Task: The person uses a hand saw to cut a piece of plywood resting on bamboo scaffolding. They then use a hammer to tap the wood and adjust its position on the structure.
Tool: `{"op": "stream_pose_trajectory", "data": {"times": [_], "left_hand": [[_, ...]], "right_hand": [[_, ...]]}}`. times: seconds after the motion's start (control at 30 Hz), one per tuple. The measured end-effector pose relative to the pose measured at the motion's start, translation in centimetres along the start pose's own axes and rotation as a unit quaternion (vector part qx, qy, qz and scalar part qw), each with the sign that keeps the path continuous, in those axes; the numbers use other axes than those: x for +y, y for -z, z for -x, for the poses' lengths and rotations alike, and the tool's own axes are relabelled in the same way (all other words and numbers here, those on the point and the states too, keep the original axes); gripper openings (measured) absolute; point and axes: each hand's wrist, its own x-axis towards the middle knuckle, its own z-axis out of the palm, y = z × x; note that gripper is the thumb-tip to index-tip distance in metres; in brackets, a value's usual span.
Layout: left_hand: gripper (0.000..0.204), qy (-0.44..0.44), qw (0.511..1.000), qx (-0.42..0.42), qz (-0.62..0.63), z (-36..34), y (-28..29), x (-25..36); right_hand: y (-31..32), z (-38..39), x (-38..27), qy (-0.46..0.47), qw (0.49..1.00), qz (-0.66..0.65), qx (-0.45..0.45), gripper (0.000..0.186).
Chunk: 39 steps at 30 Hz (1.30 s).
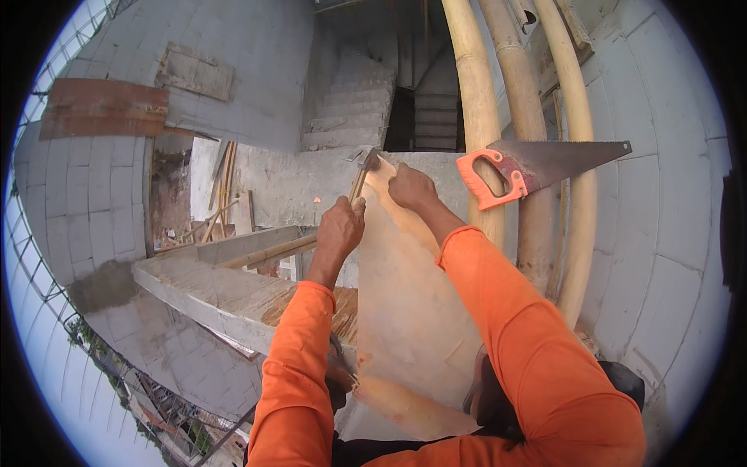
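My left hand [342, 226] is closed around the wooden handle of a hammer [369, 162], whose metal head is at the far end of a pale wooden board [412, 296]. My right hand [411, 188] is closed against that same end, right of the hammer head; what its fingers hold is hidden. The board stretches from there back between my forearms to my feet. A handsaw [545, 163] with an orange handle lies across bamboo poles [528, 241] to the right of my right hand.
Concrete stairs [342, 113] lie ahead, beside a dark stairwell [436, 121]. A concrete ledge [202, 288] with a bamboo pole runs at left, near an opening with leaning timber [222, 187]. Grey block walls [646, 233] rise on both sides. Scaffolding shows at the left rim.
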Motion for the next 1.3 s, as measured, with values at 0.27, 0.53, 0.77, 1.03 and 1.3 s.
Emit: {"op": "stream_pose_trajectory", "data": {"times": [0.27,0.53,0.77,1.03,1.3], "left_hand": [[0.043,0.027,0.974,0.117,0.19,0.5,1.7,3.2],[0.046,0.132,0.98,-0.001,0.15,-0.2,4.0,4.4],[0.049,0.072,0.996,-0.024,0.048,-1.2,1.0,-1.1],[0.041,0.353,0.858,-0.056,0.37,8.6,3.4,-2.0],[0.032,0.407,0.815,0.074,0.406,14.5,-5.5,-0.8]], "right_hand": [[1.1,0.5,0.5,-0.019,0.999,0.01,-0.042,0.04],[1.7,0.8,1.6,-0.029,0.998,0.015,-0.049,0.051],[0.0,0.0,-0.2,0.027,0.998,0.009,-0.052,0.065],[1.3,-5.1,3.8,-0.074,0.906,-0.352,-0.221,0.036],[1.7,-6.7,2.3,-0.068,0.831,-0.454,-0.313,0.035]]}}
